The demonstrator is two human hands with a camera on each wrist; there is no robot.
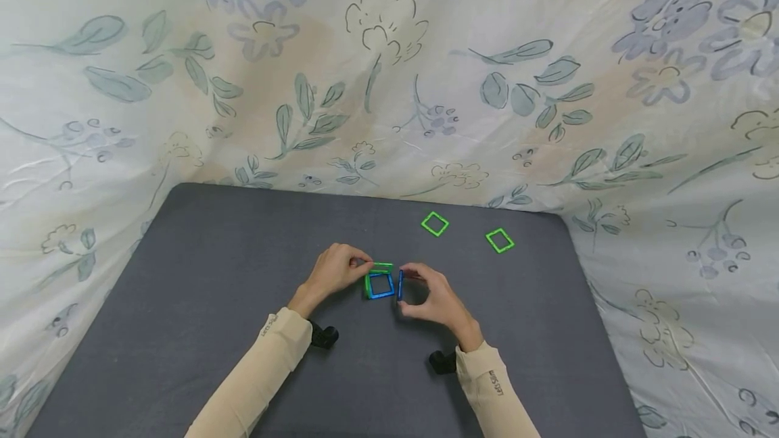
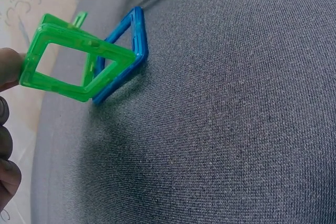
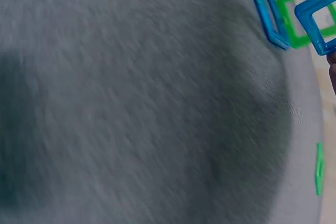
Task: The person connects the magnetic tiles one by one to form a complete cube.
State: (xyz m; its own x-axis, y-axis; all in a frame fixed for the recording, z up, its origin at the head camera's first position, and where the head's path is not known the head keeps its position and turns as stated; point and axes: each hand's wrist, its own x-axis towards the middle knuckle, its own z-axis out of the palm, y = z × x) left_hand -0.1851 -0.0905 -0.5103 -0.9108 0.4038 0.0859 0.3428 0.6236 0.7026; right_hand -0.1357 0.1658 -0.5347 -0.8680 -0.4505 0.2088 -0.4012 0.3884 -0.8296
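A blue square magnetic tile frame lies flat on the dark table. Along its left edge stands a green square tile, and another green tile stands at its far edge. My left hand pinches the far green tile near its upper left corner. To the right of this group, my right hand holds a second blue tile upright between thumb and fingers, a small gap from the flat one. In the right wrist view this held blue tile overlaps the green ones.
Two more green square tiles lie flat toward the back right, one nearer the middle and one farther right. A floral cloth hangs behind the dark table and along its sides.
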